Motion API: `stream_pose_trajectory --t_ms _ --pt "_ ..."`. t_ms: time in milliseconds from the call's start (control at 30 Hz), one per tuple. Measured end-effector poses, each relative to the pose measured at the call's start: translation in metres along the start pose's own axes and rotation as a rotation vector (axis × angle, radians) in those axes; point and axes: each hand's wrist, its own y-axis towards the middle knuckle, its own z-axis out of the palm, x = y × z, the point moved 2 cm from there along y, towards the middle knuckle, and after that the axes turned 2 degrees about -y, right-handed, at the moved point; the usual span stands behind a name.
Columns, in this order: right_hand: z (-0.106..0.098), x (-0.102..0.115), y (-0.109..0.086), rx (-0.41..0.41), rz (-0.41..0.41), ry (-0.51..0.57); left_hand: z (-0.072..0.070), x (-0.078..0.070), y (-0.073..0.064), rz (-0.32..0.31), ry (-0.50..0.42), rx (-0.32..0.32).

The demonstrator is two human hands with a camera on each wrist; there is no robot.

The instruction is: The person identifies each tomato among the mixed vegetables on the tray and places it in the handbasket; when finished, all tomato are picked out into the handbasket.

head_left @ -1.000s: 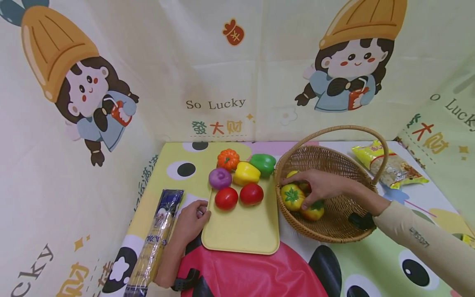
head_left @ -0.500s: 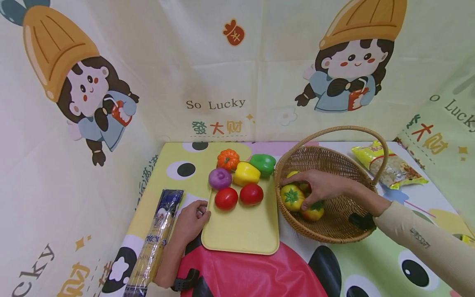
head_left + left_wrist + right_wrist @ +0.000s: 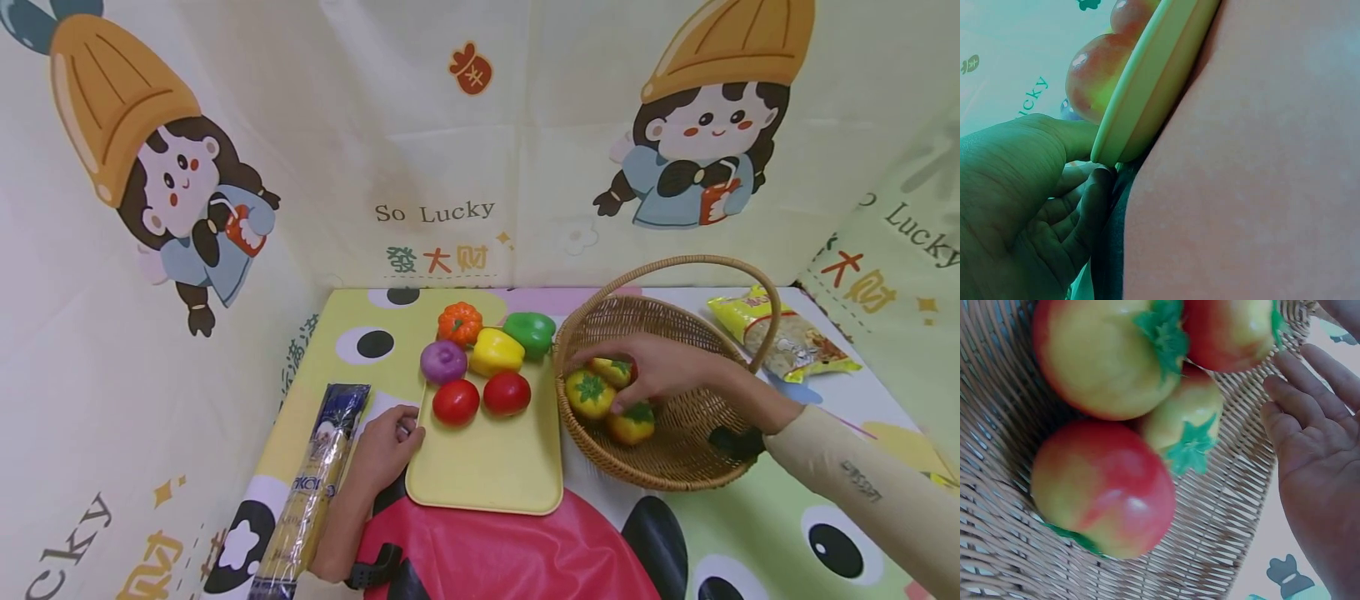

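In the head view my right hand reaches into a wicker basket, above several yellow-and-red tomatoes with green leafy tops. The right wrist view shows its fingers extended beside the tomatoes, holding none of them. My left hand is at the left edge of a pale yellow tray, thumb and finger pinching the rim. On the tray lie two round red fruits, a purple onion, a yellow bell pepper, a green bell pepper and a small orange pumpkin.
A long pack of spaghetti lies left of the left forearm. Behind the basket's right side is a yellow plastic food bag. The basket's tall arched handle rises over the right hand. Printed cloth walls close off the back and sides.
My right hand has lifted slightly and shifted a little right, its fingers loosening from the tomatoes, so more of them shows. The left hand and tray stay put.
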Motion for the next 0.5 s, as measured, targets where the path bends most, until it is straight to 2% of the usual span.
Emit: stream_pose_trajectory --t_ms 133,367,500 --pt "-0.006 0.003 -0.005 -0.019 -0.013 -0.017 0.000 0.000 0.000 -0.009 0.003 0.005" --pt "-0.016 0.013 -0.016 -0.077 0.034 -0.019 -0.001 0.000 0.001 -0.017 0.005 0.014" --pt "-0.020 0.021 -0.023 -0.116 0.008 -0.044 -0.001 0.001 0.001 -0.023 -0.003 0.017"
